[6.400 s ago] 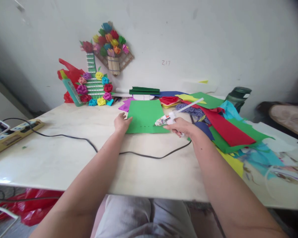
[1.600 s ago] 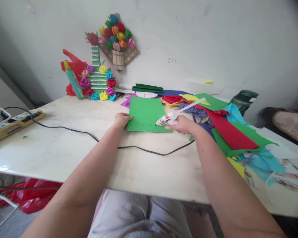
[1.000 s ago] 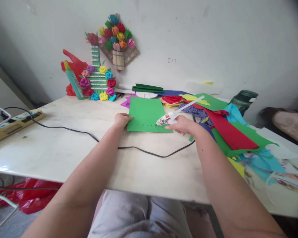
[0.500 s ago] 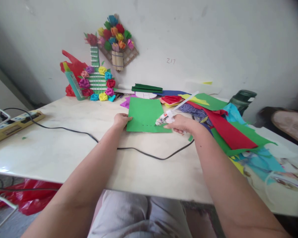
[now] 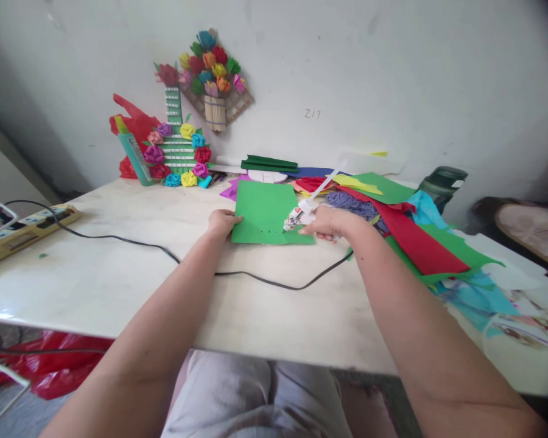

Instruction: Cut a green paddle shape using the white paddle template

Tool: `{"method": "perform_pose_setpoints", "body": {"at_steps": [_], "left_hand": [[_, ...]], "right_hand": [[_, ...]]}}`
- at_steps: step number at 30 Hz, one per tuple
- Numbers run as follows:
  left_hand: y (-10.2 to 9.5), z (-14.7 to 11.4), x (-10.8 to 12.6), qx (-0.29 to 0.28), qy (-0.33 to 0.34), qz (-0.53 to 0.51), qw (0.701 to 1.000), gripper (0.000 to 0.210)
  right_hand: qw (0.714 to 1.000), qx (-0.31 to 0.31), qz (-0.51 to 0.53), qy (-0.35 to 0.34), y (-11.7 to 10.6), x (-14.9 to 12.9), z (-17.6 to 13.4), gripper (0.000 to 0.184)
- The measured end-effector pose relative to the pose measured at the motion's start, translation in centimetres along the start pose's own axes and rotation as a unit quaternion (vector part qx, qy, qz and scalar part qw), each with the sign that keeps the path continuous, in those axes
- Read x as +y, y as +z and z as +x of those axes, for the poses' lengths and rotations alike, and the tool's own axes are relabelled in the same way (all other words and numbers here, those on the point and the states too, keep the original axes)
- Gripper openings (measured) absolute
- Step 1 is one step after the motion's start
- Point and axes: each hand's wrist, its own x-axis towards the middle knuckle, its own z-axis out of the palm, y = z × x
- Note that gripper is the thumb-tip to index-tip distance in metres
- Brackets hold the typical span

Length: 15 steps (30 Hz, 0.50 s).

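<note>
A green paper sheet point(image 5: 265, 204) lies flat on the pale table point(image 5: 119, 280), with a few small dark dots near its front edge. My left hand point(image 5: 221, 223) rests on the sheet's front left corner, pinning it down. My right hand point(image 5: 331, 222) grips a white glue gun point(image 5: 301, 214), its nozzle tipped down onto the sheet near the front right edge. A clear glue stick point(image 5: 325, 180) juts up and back from the gun. The gun's black cord point(image 5: 265, 280) loops across the table in front of the sheet.
A heap of coloured paper sheets point(image 5: 415, 237) covers the table's right side, next to a dark green bottle point(image 5: 442, 182). Paper-flower crafts point(image 5: 182, 152) and a wall piece point(image 5: 212, 79) stand at the back left. A yellow power strip point(image 5: 22, 228) lies at far left.
My right hand has tipped the glue gun more upright and shifted slightly left, so the glue stick now points more steeply back. My left hand stays on the sheet's corner.
</note>
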Motion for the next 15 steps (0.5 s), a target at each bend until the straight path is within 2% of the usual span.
{"method": "perform_pose_setpoints", "body": {"at_steps": [9,12,15], "left_hand": [[0.0,0.1,0.0,-0.008,-0.002,0.009,1.0,0.027],[0.0,-0.1,0.1,0.0,-0.002,0.003,1.0,0.027],[0.1,-0.2,0.2,0.014,-0.005,-0.011,1.0,0.027]], "right_hand": [[1.0,-0.01,-0.018,-0.011,0.5,-0.2,0.4,0.028],[0.999,-0.001,0.036,-0.018,0.7,0.6,0.5,0.029],[0.988,0.016,0.144,-0.058,0.5,2.1,0.1,0.029]]}}
